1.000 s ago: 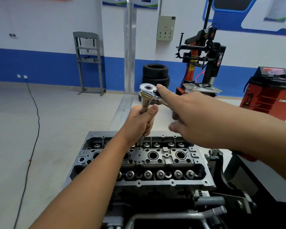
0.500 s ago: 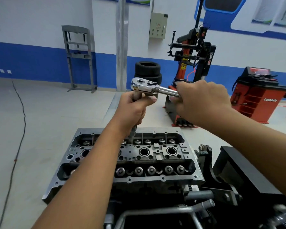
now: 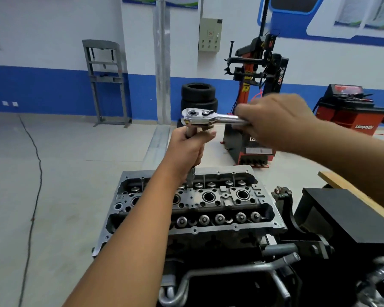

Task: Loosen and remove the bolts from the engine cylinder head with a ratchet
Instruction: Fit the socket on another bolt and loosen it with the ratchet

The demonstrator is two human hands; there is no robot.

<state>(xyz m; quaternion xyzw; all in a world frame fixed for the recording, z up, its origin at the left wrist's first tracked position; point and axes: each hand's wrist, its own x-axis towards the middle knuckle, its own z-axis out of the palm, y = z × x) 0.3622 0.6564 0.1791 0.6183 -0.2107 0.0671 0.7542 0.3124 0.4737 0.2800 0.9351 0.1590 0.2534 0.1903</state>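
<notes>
The shiny chrome steel ratchet (image 3: 205,117) lies level at centre frame, handle pointing right, its extension bar dropping vertically to the grey cast-metal cylinder head (image 3: 211,200) below; since half a second ago the handle has swung slightly rightward. The left hand (image 3: 187,149) curls round the extension; the right hand (image 3: 275,120) grips the handle.

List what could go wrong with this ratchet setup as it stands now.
The ratchet sits high on a long extension; a hard pull by the right hand could tip it and slip the socket off the bolt. If it slips, the left hand gripping the extension may strike the cylinder head.
</notes>
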